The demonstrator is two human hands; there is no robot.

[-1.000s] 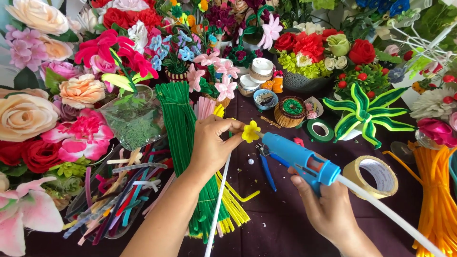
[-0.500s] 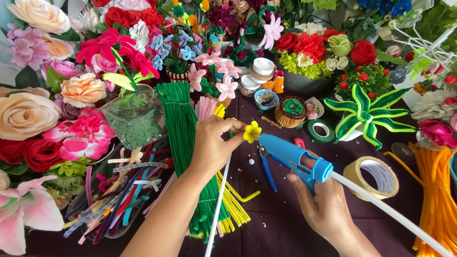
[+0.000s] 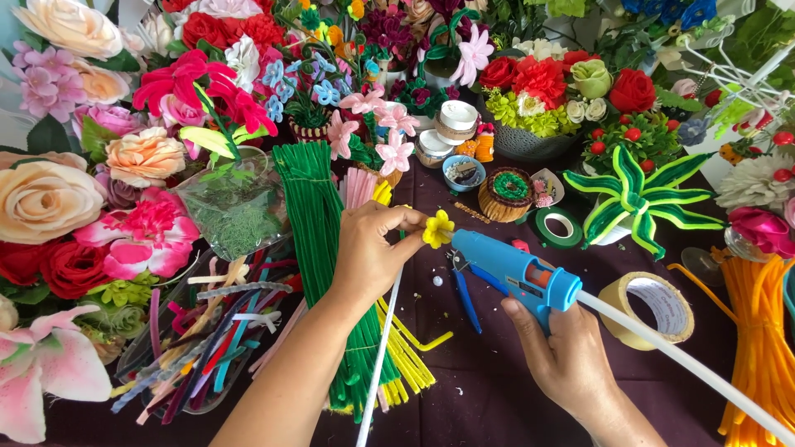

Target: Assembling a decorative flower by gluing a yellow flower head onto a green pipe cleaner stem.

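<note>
My left hand (image 3: 368, 252) pinches a small yellow pipe-cleaner flower (image 3: 437, 229) on a white stem (image 3: 377, 377) that runs down toward me. My right hand (image 3: 567, 352) grips a blue glue gun (image 3: 513, 269) with a long white glue stick (image 3: 687, 368) out its back. The gun's nozzle touches the yellow flower from the right. Under my left wrist lies a bundle of green pipe cleaners (image 3: 319, 223) and yellow ones (image 3: 406, 360) on the dark purple table (image 3: 489, 397).
Blue pliers (image 3: 464, 290) lie below the gun. A roll of tan tape (image 3: 654, 306), a green tape roll (image 3: 557, 227), orange pipe cleaners (image 3: 758, 339), a tray of mixed pipe cleaners (image 3: 199, 339) and many handmade flowers (image 3: 74, 190) ring the work spot.
The glue gun has shifted slightly lower and left, its nozzle now against the yellow flower. My left hand keeps the flower nearly still.
</note>
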